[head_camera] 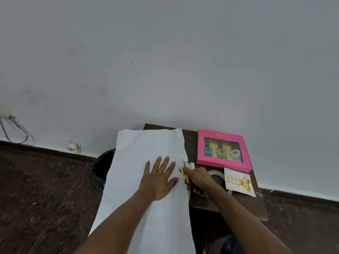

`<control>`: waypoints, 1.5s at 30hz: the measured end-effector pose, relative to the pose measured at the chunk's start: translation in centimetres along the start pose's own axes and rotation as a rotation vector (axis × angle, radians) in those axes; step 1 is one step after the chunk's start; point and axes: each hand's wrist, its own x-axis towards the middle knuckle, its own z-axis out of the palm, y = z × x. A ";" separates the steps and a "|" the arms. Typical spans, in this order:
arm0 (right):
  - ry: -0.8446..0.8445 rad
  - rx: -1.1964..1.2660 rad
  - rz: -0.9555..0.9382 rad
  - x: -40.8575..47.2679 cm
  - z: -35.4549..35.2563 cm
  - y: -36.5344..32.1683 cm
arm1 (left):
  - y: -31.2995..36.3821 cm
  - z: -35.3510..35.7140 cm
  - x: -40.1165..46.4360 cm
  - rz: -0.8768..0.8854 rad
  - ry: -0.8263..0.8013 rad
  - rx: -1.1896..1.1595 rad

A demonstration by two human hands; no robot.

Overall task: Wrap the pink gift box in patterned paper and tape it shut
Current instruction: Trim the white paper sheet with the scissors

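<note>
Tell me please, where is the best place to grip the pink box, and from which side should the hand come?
The pink box lies flat on the table, window up, against the wall. Probably best to pinch its near edge, thumb on top and fingers under, coming from the person's side. The right hand holds the scissors and must put them down first. The tape roll and birthday card crowd that edge, so approach from above.

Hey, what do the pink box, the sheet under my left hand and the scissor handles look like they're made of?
Pink box: seemingly cardboard with a smooth printed finish and a clear window, probably plastic, showing three bottles. Sheet: thin paper, plain matte white on the side showing, with creases and a ragged cut edge. Scissor handles: likely glossy yellow plastic, mostly hidden by the right hand.
</note>
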 end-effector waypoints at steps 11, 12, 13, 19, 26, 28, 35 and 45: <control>-0.003 0.001 -0.017 0.0 0.1 0.5 | -0.1 0.0 -0.3 0.008 -0.025 -0.009; -0.002 0.003 -0.022 0.1 0.1 0.6 | -0.1 -0.1 -0.4 0.009 -0.024 -0.008; 0.000 0.003 -0.025 0.1 0.1 0.6 | 0.0 -0.1 -0.4 0.008 -0.021 -0.007; 0.013 -0.007 -0.028 0.2 0.2 0.2 | 0.0 0.2 -0.4 0.005 -0.002 0.003; 0.012 -0.007 -0.022 0.4 0.2 0.4 | 0.0 0.1 -0.6 0.009 -0.007 0.010; 0.008 -0.010 -0.033 0.4 0.2 0.5 | 0.0 0.1 -0.6 0.007 -0.007 0.007; 0.033 0.000 -0.037 0.4 0.3 0.3 | 0.0 0.0 -1.0 0.020 -0.006 -0.004; 0.024 0.008 -0.048 0.6 0.3 0.4 | 0.1 0.0 -1.3 0.013 -0.012 -0.015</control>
